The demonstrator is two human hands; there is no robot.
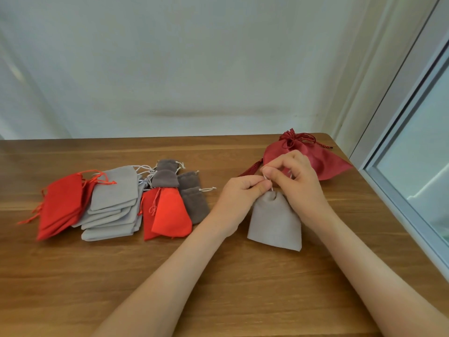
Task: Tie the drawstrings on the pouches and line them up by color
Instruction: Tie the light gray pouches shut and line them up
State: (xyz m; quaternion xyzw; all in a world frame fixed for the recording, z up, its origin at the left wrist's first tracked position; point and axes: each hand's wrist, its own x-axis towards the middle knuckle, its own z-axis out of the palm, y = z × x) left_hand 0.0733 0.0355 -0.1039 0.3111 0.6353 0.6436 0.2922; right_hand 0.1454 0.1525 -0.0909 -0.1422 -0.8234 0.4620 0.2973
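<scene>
As left hand (239, 192) and right hand (297, 184) pinch drawstring (266, 178), pouch (275, 221) points mouth-away.

A wooden table (73, 276) stands against a pale, plain wall (194, 57). Beside its right edge, a grey-framed window (401, 152) lets in daylight.

No readable text or labels anywhere.

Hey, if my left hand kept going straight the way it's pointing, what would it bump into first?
Probably the right hand, nearly touching the left hand where both pinch the drawstring of the grey pouch; the dark red bag lies beyond.
</scene>
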